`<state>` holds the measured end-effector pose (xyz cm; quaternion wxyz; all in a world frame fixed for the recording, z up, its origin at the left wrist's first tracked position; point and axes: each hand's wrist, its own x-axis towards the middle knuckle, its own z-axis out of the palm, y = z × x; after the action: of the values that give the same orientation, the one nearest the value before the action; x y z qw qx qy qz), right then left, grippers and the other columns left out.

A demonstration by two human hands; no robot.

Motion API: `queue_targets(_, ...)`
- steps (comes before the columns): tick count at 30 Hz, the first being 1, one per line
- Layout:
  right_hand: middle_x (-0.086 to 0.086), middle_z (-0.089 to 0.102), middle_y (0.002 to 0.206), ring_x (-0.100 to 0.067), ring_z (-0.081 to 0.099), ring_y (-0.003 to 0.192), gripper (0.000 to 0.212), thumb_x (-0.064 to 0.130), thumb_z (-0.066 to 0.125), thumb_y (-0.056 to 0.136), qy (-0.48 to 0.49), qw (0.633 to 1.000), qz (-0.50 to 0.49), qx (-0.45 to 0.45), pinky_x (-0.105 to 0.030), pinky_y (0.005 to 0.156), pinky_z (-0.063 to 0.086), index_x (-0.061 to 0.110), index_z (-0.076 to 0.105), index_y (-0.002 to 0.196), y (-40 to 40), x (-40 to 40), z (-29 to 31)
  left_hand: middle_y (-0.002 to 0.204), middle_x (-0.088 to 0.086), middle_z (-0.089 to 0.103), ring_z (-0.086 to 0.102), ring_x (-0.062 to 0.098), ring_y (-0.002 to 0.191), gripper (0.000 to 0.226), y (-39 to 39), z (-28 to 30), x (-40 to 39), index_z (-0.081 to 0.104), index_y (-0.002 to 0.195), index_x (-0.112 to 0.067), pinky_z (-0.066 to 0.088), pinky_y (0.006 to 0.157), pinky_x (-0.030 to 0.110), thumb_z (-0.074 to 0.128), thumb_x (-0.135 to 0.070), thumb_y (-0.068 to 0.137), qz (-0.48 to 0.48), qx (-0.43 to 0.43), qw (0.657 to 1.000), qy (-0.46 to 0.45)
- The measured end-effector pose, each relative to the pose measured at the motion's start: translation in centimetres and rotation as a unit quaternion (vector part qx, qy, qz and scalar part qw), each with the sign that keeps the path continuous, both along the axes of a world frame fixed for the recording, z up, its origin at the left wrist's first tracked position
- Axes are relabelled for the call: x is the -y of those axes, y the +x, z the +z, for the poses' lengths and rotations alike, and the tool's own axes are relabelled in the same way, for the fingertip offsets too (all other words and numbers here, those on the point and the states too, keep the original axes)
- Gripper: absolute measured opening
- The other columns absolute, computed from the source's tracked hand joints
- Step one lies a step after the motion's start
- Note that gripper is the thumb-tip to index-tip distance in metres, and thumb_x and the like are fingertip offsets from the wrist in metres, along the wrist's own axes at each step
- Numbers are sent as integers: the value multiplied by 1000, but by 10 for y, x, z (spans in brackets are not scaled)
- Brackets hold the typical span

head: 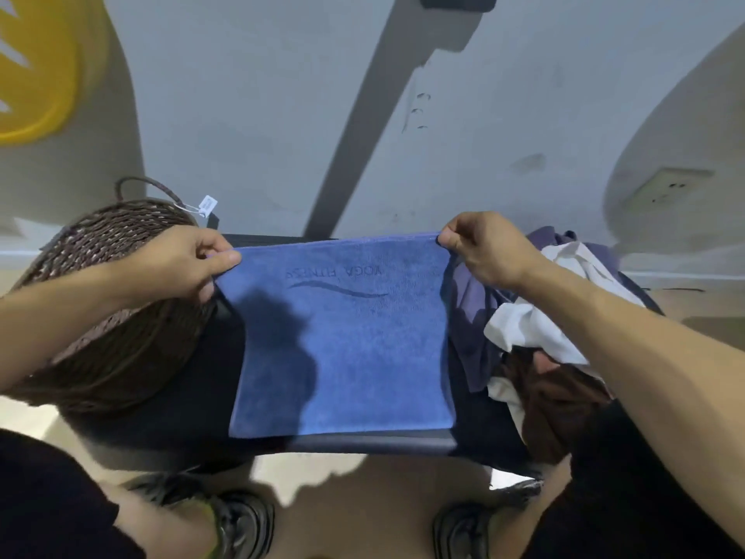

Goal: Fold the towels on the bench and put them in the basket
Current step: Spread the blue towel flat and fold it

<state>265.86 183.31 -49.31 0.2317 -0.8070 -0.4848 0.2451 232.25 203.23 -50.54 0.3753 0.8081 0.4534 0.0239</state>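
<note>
Blue terry cloth fills the middle of your view: the blue towel [342,336] lies spread flat across the dark counter [375,443], its near edge reaching the counter's front rim. Embossed lettering and a wavy line sit near its far edge, upside down to you. Your left hand [181,264] pinches the far left corner between thumb and fingers, and your right hand [483,248] pinches the far right corner the same way, so both hands are clamped on the towel and held well apart, with the far edge drawn taut between them.

To your left, the brown woven basket [121,336] rests on the counter, just beside the towel's left edge, with a white tag [207,205] hanging from its handle. To your right, a loose pile of towels [536,344] in purple, white and brown lies on the counter, touching the blue towel's right edge. Your shoes [242,522] show on the pale floor below the counter.
</note>
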Motion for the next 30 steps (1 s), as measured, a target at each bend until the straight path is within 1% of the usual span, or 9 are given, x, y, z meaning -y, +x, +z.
queue_targets(5,7,59,69,-3,51,55,19,24,57,99,38,999,-33,18,-13,49,37,13,61,84,-12,1,11,73,16,51,73,23,61,15,0,13,9,53,100,-1,54,46,20,47,-15,102,84,106,981,-136)
queue_targets(8,1,64,83,0,61,47,11,10,56,97,64,992,-74,-77,-14,45,42,7,61,88,-8,7,16,85,27,62,73,17,62,24,1,19,8,54,118,9,60,60,21,49,-6,101,84,105,983,-126)
queue_targets(10,-7,60,88,-12,70,52,11,13,53,101,92,967,-122,-204,-21,39,46,3,56,96,-10,8,21,94,30,64,73,14,63,25,7,28,8,56,121,10,59,65,20,48,-3,100,80,100,983,-129)
queue_targets(14,-13,57,98,-28,74,84,15,17,46,105,132,885,-184,-407,-44,76,62,6,48,95,-13,6,30,91,21,63,71,11,63,17,24,56,8,59,105,5,57,75,22,45,-5,102,119,147,972,-142)
queue_targets(17,-16,57,105,-21,68,88,18,14,45,105,155,873,-178,-426,-38,94,54,9,50,89,-13,6,32,93,18,59,64,17,73,23,38,71,12,57,86,-2,57,81,25,43,-6,104,168,187,963,-93)
queue_targets(19,-18,57,103,-20,67,92,23,12,45,105,199,865,-180,-425,-33,97,52,10,52,84,-14,8,35,94,18,58,56,22,84,19,38,79,16,59,92,0,51,86,32,47,-9,102,148,168,974,11)
queue_targets(23,-8,61,83,-17,65,83,24,11,45,104,286,843,-165,-425,-30,94,54,9,56,83,-11,20,37,93,6,67,56,-7,74,14,22,88,37,68,105,-6,41,74,10,57,-11,98,64,195,951,232)
queue_targets(26,-6,52,68,-22,49,78,21,11,50,103,284,851,-145,-418,-35,94,51,8,57,84,-11,39,30,112,-1,69,62,-2,105,17,3,78,54,71,109,-6,42,96,11,62,-9,94,25,220,943,247)
queue_targets(30,-2,59,73,-11,51,69,15,11,55,100,220,907,-108,-341,-24,74,40,11,58,85,-21,76,5,112,1,71,62,-5,105,19,-18,43,70,75,105,-7,37,100,7,70,-4,87,-18,132,972,196)
